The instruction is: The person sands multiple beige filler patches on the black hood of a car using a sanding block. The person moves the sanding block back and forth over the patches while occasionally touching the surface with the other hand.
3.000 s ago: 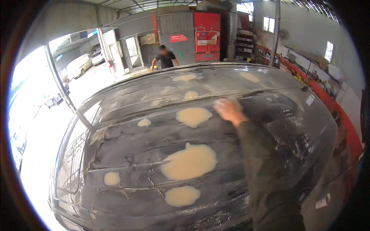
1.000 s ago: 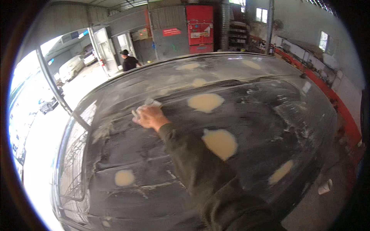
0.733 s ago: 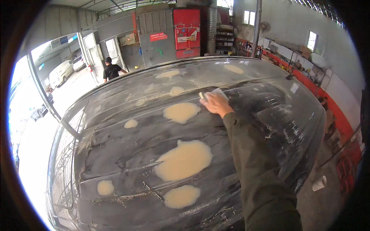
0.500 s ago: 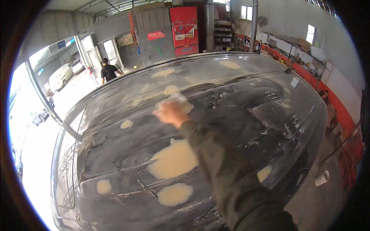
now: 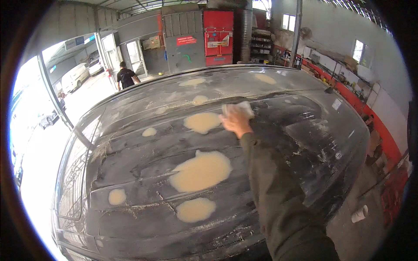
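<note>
My right hand [image 5: 236,122], reaching out in a dark green sleeve, presses a pale grey-white sanding pad [image 5: 245,109] flat against a large dark vehicle panel [image 5: 143,169]. Its fingers are closed over the pad and hide part of it. Just left of the hand lies a beige filler patch [image 5: 202,122]. Closer to me are a big filler patch [image 5: 201,171] and a smaller oval patch [image 5: 196,210]. Scuffed, dusty streaks cover the dark surface around them. My left hand is out of view.
Far left, a person [image 5: 126,75] in dark clothes stands beyond the panel, with a white van [image 5: 75,78] farther off. A red cabinet [image 5: 218,37] stands at the back. A cluttered bench [image 5: 333,71] lines the right wall. A white cylinder [image 5: 359,214] lies on the floor at right.
My right hand has slid the sanding pad to the right, uncovering the filler patch that was partly under it. The view has shifted slightly.
</note>
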A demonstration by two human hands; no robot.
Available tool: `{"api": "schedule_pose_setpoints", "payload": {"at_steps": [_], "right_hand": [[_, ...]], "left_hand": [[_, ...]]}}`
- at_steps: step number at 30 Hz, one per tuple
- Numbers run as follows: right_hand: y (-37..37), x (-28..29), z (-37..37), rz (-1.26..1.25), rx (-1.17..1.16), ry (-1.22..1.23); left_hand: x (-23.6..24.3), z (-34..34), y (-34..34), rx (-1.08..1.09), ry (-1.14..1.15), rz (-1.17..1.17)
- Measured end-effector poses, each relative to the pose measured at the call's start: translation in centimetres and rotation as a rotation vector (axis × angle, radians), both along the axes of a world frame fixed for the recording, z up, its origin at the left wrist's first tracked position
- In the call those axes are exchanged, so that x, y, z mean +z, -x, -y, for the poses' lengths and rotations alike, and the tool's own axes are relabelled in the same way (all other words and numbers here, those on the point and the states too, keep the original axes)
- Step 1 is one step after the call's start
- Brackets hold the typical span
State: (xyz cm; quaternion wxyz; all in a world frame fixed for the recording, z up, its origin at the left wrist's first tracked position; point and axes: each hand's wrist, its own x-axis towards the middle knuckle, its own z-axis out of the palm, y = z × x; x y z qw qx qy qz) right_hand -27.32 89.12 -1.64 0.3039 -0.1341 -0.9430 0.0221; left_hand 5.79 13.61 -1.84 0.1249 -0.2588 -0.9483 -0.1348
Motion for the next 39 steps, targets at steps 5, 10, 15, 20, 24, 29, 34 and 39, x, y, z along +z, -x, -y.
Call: {"api": "schedule_pose_setpoints", "payload": {"at_steps": [5,10,15,20,24,29,34,39], "right_hand": [[1.6,1.6,15.1,0.017,0.373,0.051],[-4.8,3.4,20.4,0.081,0.562,-0.131],[-14.8,7.8,21.3,-0.351,0.448,0.042],[-24.3,11.4,22.3,-0.472,0.347,0.984],[-30.4,10.3,22.9,-0.830,0.390,1.685],[-41.1,9.8,23.9,-0.863,0.664,2.178],[-54.1,8.7,25.1,-0.771,0.519,2.319],[-68.3,2.4,20.5,-1.022,0.397,2.337]], "left_hand": [[0.6,0.6,-0.1,-0.025,-0.033,-0.002],[-1.8,1.7,0.4,0.025,0.066,-0.102],[-1.5,0.5,0.8,-0.044,0.008,-0.149],[-1.9,0.8,2.1,-0.026,-0.055,-0.095],[0.7,-1.5,1.6,-0.034,-0.100,-0.169],[-0.5,-4.3,0.2,0.126,-0.192,-0.214],[-1.6,-6.0,-3.0,0.243,-0.055,0.026],[0.5,-6.5,-4.9,0.169,0.026,0.139]]}}
